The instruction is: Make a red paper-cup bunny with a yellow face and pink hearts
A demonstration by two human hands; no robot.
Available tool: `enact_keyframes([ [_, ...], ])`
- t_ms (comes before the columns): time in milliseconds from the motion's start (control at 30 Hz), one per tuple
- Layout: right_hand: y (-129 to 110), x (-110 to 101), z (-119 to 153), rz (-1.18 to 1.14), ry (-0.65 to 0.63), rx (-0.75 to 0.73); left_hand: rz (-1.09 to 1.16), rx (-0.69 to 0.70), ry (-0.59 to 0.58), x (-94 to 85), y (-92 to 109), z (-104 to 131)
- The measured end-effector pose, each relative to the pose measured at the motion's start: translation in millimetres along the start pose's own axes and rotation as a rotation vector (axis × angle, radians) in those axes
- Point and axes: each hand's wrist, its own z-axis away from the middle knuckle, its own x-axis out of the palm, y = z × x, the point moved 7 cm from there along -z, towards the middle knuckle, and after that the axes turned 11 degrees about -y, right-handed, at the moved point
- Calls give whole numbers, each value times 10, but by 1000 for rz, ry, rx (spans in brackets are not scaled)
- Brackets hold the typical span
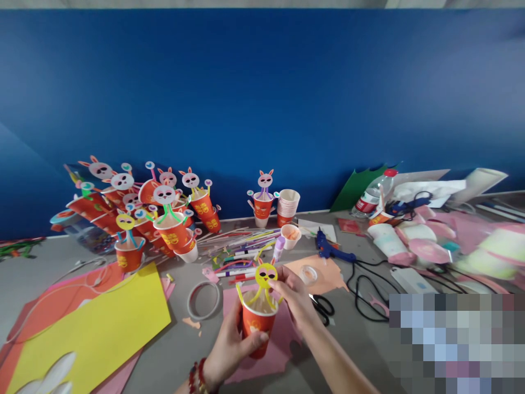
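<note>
Upright over pink paper [283,350] is a red paper cup [259,323] with a white rim. My left hand [238,339] is wrapped round its left side, thumb across the front. Out of the cup rise yellow strips carrying a round yellow bunny face [266,275] with dark eyes and pink ears. My right hand [291,295] is closed at the right edge of that face, pinching it between thumb and fingers. A glue stick [279,248] stands just behind, beside a small cup [291,236] with orange scraps.
Finished bunny cups [170,230] crowd the back left, above yellow paper [98,328]. A tape roll [204,300] lies left of my hands. Black scissors [323,308], a blue glue gun [334,249] with cables and a bottle [374,194] are on the right. Markers [238,272] lie behind.
</note>
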Motion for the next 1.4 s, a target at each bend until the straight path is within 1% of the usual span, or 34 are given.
enact_keyframes([
  [200,45,25,0,-37,-17,25,-31,-8,17,-11,-3,2],
  [300,60,8,-10,-36,-20,10,-34,-16,22,-17,-19,5],
  [533,66,-20,-17,-14,-14,7,-12,-9,-2,-3,-41,6],
  [767,79,-9,-21,2,-52,-21,-9,6,-18,5,-50,1],
  [900,23,12,5,5,-42,-41,-22,10,-22,5,-39,-3],
  [1100,-95,126,12,16,-96,-45,-18,18,-18,2,-80,22],
  [1400,21,66,10,25,-61,8,-30,36,-26,13,-86,21],
])
